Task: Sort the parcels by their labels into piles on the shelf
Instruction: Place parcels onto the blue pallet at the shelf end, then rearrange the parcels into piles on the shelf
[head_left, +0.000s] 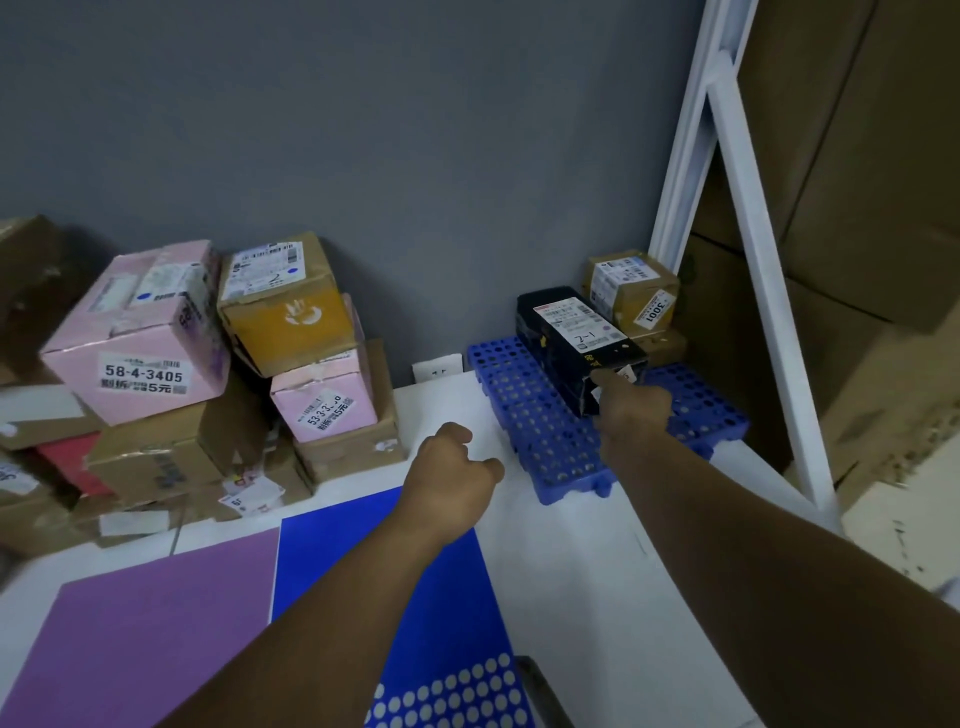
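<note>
Gripping the black parcel (571, 338) by its near end — right hand (631, 410); left hand (457, 473) curled, empty.

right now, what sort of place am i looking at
Most likely a courier parcel storeroom or pickup point. Labelled boxes such as the pink parcel marked 58-4-3405 are stacked against the wall, a black parcel with a shipping label lies on a blue pallet, and a white shelf frame stands beside it.

Two bare forearms (332, 613) on show, uncovered right to the near edge (wrists too); left hand (452, 467) and right hand (631, 410) bare as well.
</note>
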